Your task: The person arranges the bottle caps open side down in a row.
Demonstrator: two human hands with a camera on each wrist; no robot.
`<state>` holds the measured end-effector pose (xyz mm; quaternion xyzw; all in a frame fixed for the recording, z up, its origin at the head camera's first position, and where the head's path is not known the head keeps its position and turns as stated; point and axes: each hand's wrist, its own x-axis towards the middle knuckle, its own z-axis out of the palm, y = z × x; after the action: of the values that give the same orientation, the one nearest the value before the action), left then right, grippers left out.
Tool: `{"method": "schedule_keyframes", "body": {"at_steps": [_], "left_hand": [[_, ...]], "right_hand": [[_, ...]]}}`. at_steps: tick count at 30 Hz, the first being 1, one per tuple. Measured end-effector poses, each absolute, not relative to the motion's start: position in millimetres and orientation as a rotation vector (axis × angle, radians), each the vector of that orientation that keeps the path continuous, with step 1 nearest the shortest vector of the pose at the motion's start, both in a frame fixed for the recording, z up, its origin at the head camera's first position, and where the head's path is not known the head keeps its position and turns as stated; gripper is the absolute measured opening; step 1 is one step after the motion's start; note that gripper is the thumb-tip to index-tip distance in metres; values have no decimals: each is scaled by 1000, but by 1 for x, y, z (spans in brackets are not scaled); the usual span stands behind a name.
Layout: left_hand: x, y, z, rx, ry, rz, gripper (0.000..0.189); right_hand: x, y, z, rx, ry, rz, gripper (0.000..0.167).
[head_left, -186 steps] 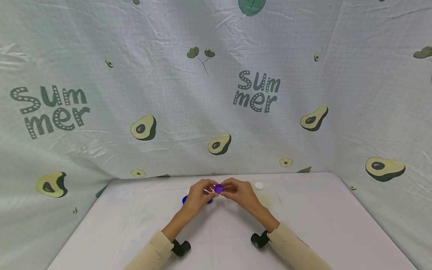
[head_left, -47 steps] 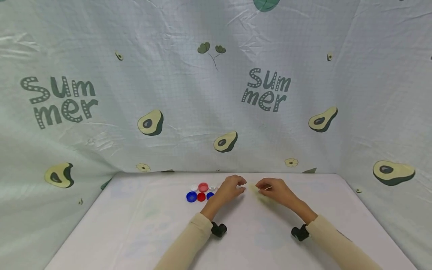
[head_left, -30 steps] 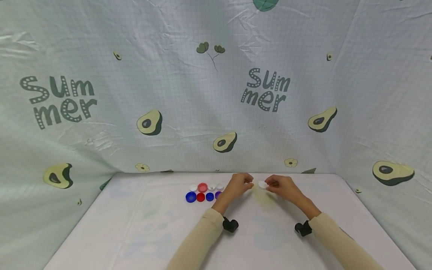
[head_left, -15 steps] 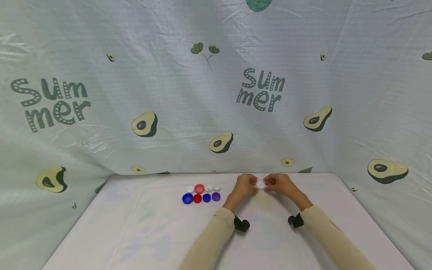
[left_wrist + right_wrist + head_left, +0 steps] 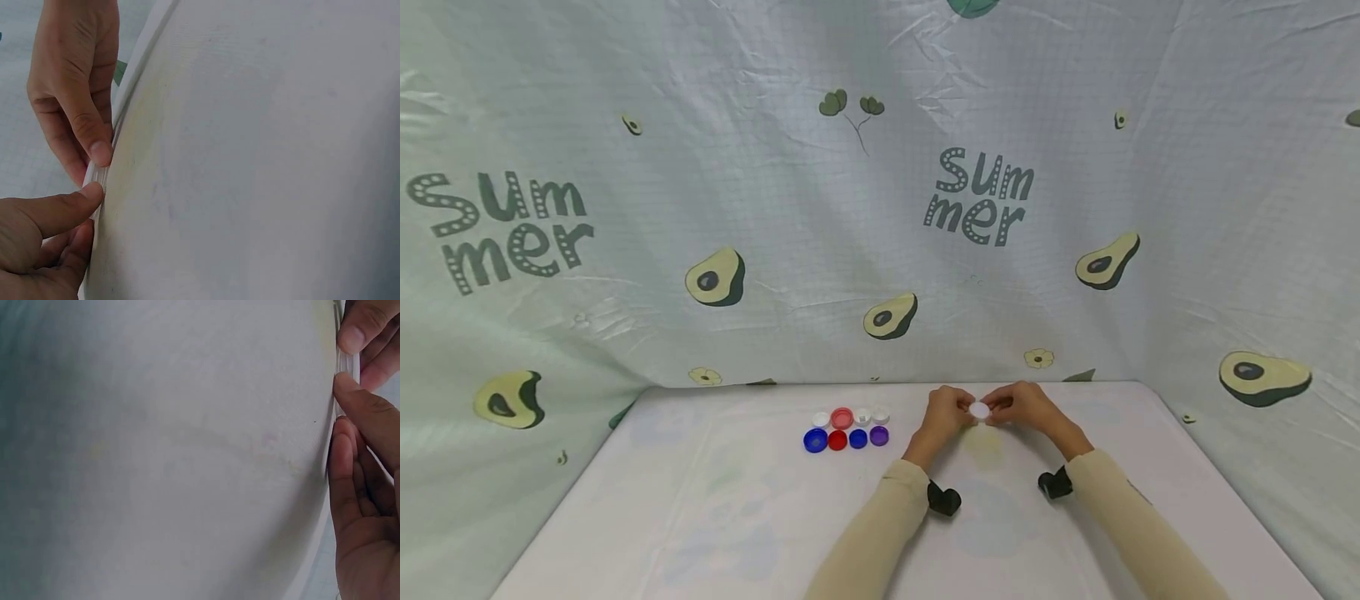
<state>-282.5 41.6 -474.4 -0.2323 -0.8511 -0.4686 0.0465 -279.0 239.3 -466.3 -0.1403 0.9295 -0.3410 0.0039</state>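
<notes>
A round white bottle cap [image 5: 979, 410] is between my two hands near the table's far edge. My left hand [image 5: 946, 414] pinches its left side, with the thumb and fingers [image 5: 65, 212] curled at the rim. On the right side my right hand [image 5: 1027, 408] pinches it too, the thumb [image 5: 369, 403] bent toward the fingers. In the right wrist view, the cap [image 5: 344, 362] shows only as a thin, clear-looking ridged edge, partly hidden by the fingertips. Left of my hands lies a purple cap [image 5: 879, 436], at the right end of the front row of caps.
Two rows of caps lie on the white table [image 5: 700, 517]. In front are a large blue cap [image 5: 816, 441], a red cap [image 5: 837, 440] and a small blue cap [image 5: 858, 438]. Behind them sit a pink-red cap [image 5: 842, 418] and several white ones. A printed curtain [image 5: 805, 208] hangs behind.
The purple cap, held in both hands earlier, now lies with the other caps. My hands have moved right, and the left hand has joined the right on the white cap.
</notes>
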Motion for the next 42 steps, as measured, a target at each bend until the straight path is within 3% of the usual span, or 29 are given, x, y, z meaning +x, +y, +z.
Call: {"method": "schedule_keyframes", "body": {"at_steps": [18,42], "left_hand": [[-276,21,-460,-758,-2631,-1484,21],[-247,-39,-444,-882,-2654,-1420,25]], "right_hand": [[-269,234,-456,-658,2880,-1144,29],[-239,194,-445,-896,2840,-1229,29]]}}
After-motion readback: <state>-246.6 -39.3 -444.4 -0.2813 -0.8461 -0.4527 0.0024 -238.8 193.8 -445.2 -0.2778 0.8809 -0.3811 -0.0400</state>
